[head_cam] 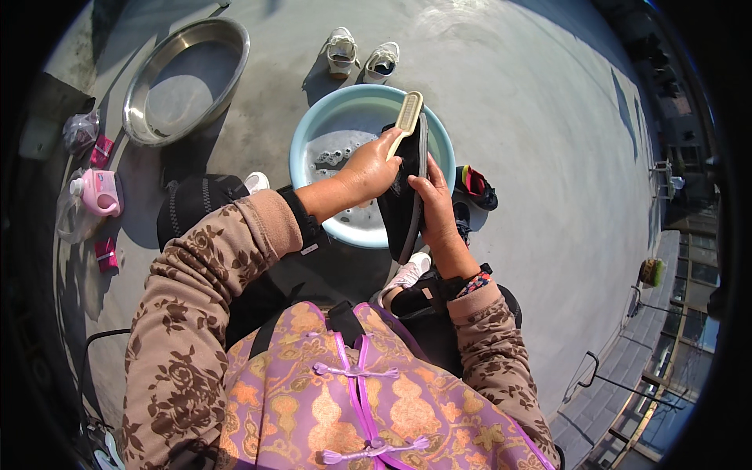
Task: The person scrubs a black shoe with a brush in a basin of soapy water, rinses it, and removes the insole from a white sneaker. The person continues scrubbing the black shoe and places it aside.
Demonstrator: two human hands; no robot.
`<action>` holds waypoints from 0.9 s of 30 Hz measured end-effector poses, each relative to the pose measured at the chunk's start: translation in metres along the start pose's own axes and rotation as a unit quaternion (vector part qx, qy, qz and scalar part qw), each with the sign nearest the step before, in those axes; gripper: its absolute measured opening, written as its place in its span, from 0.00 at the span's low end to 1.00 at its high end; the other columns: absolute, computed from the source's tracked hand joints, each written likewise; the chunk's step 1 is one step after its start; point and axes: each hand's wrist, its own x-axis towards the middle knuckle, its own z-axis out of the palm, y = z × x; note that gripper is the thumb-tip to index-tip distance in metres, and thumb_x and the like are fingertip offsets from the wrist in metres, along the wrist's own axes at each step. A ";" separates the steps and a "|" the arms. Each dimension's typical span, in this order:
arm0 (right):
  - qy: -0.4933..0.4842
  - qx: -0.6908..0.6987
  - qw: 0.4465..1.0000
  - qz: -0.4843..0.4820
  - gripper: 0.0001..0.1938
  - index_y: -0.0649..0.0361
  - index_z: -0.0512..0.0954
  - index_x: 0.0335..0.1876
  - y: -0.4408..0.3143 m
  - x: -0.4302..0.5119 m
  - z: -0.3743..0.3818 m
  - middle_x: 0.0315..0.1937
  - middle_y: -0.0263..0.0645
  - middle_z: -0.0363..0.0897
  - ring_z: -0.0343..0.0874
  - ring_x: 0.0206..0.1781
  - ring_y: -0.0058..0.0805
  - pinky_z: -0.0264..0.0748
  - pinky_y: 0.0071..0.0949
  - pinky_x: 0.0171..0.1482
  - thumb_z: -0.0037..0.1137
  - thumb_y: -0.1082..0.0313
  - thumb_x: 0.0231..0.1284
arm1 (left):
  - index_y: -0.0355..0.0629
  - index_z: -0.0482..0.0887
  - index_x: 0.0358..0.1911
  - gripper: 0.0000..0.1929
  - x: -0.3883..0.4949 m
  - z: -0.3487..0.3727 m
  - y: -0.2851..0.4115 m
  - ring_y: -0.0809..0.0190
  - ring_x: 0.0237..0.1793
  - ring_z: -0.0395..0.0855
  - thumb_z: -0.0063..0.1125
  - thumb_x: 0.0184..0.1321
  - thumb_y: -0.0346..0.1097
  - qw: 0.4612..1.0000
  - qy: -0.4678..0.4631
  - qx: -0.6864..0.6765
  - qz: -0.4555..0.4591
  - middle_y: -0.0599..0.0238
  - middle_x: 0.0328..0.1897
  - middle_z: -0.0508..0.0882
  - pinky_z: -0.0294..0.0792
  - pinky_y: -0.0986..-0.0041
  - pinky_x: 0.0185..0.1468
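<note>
My left hand [369, 167] is closed around the handle of a cream plastic scrubbing brush [410, 111]. Its head lies over the far end of a black shoe [402, 217], bristles hidden from me. On the shoe's right side, my right hand [436, 205] grips it along the grey-edged sole. The shoe is held lengthwise above a light blue plastic basin [301, 144], its near end reaching past the basin's front rim. Below both hands, soapy water [338, 136] with patches of foam fills part of the basin.
White shoes [341, 56] stand beyond the basin. Dark shoes [482, 191], one lined in red, sit at its right. A large metal basin [132, 106] is far left, above a pink detergent jug [101, 191] and pink packets [106, 254]. A potted plant [651, 272] stands right.
</note>
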 end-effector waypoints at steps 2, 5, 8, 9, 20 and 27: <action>0.036 0.019 0.999 -0.005 0.28 0.58 0.65 0.68 -0.011 0.005 -0.009 0.47 0.36 0.79 0.81 0.43 0.24 0.80 0.26 0.46 0.50 0.71 0.59 | 0.39 0.64 0.68 0.27 -0.024 0.008 0.007 0.49 0.62 0.75 0.49 0.63 0.29 0.998 -0.045 -0.028 0.025 0.44 0.62 0.75 0.64 0.65 0.65; 0.088 0.035 0.995 -0.010 0.26 0.57 0.67 0.65 -0.021 0.007 -0.018 0.44 0.37 0.80 0.83 0.41 0.26 0.81 0.27 0.43 0.50 0.67 0.59 | 0.40 0.62 0.69 0.28 -0.043 0.016 0.012 0.49 0.67 0.71 0.48 0.64 0.30 0.991 -0.129 0.008 -0.012 0.44 0.67 0.71 0.61 0.65 0.68; 0.045 0.018 0.999 0.001 0.31 0.58 0.63 0.71 -0.015 0.002 -0.009 0.50 0.37 0.78 0.80 0.46 0.23 0.78 0.24 0.49 0.50 0.71 0.59 | 0.39 0.65 0.67 0.26 -0.026 0.014 0.002 0.46 0.65 0.73 0.49 0.63 0.29 0.999 -0.043 0.014 0.027 0.44 0.66 0.73 0.63 0.64 0.67; 0.032 0.031 0.999 0.012 0.30 0.58 0.63 0.71 -0.011 -0.001 -0.004 0.50 0.36 0.78 0.80 0.46 0.22 0.77 0.24 0.49 0.50 0.72 0.59 | 0.39 0.66 0.67 0.26 -0.014 0.009 -0.003 0.45 0.64 0.73 0.48 0.64 0.30 0.999 -0.043 0.016 0.000 0.44 0.64 0.75 0.63 0.64 0.67; -0.016 0.229 0.968 0.103 0.25 0.60 0.66 0.66 -0.041 -0.013 -0.015 0.51 0.44 0.78 0.82 0.48 0.35 0.81 0.34 0.53 0.48 0.67 0.61 | 0.46 0.65 0.69 0.26 0.027 -0.041 -0.001 0.75 0.18 0.66 0.49 0.66 0.33 0.985 0.032 -0.154 -0.074 0.75 0.25 0.70 0.61 0.79 0.21; -0.058 0.260 0.959 0.100 0.25 0.61 0.66 0.64 -0.036 -0.014 -0.023 0.52 0.46 0.79 0.83 0.49 0.37 0.82 0.35 0.53 0.49 0.66 0.61 | 0.41 0.61 0.71 0.29 -0.003 -0.022 0.014 0.68 0.32 0.79 0.49 0.66 0.32 0.996 -0.055 -0.050 0.038 0.62 0.48 0.80 0.72 0.78 0.34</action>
